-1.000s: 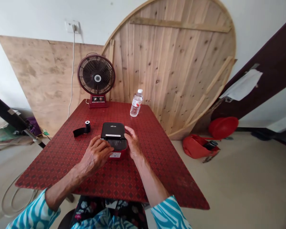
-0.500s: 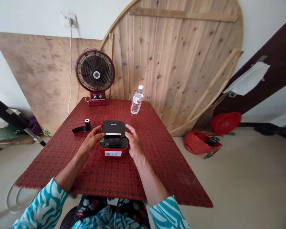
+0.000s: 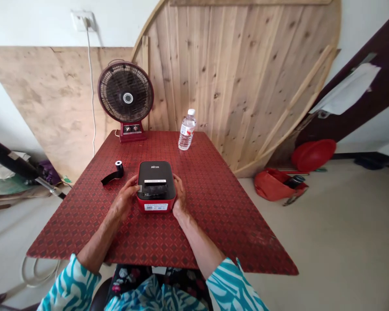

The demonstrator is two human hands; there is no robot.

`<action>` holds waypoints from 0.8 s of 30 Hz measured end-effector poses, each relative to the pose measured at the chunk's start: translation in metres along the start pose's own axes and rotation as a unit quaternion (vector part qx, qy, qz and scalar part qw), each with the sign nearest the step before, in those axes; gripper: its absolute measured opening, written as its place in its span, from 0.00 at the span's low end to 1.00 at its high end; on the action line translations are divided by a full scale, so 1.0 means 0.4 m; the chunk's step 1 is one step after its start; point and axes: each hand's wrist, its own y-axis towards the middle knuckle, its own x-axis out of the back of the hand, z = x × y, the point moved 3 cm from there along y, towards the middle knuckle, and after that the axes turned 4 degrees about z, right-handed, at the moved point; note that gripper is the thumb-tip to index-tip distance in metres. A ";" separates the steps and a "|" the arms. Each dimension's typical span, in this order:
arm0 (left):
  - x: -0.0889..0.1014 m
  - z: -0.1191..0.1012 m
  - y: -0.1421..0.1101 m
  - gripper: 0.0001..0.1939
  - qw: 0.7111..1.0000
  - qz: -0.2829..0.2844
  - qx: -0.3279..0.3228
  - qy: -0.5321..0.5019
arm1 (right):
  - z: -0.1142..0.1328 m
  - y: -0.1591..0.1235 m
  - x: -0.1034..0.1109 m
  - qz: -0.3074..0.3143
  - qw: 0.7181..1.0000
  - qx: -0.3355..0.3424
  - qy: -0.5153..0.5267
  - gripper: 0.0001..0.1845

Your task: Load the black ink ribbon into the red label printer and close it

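A small red box with a black top, a label printer point(image 3: 156, 185), sits in the middle of the red patterned table point(image 3: 214, 207). My left hand point(image 3: 125, 199) grips its left side, thumb on the top edge. My right hand point(image 3: 180, 198) is pressed against its right side, fingers curled round it. A black ribbon roll point(image 3: 114, 172) with a loose tail lies on the table to the left of the printer, a short way from my left hand.
A red table fan point(image 3: 126, 98) stands at the table's far left and a clear water bottle point(image 3: 186, 134) at the far middle. Wooden boards lean on the wall behind. A red bag point(image 3: 275, 185) and a red helmet point(image 3: 313, 154) lie on the floor at right.
My left hand slid off the printer's top to its left side, uncovering the black lid. My right hand dropped lower along the right side. The view tilted down a little.
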 end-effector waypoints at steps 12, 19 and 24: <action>0.007 -0.023 0.019 0.33 0.999 0.015 0.030 0.005 | 0.003 -0.003 0.003 -0.022 1.000 -0.012 0.009 0.23; 0.012 -0.005 0.018 0.34 0.999 0.034 0.016 -0.005 | 0.002 -0.006 0.001 0.001 0.999 -0.016 0.032 0.24; 0.009 -0.016 0.015 0.36 0.999 0.031 0.025 0.001 | 0.003 -0.008 0.002 0.004 1.000 -0.009 0.022 0.22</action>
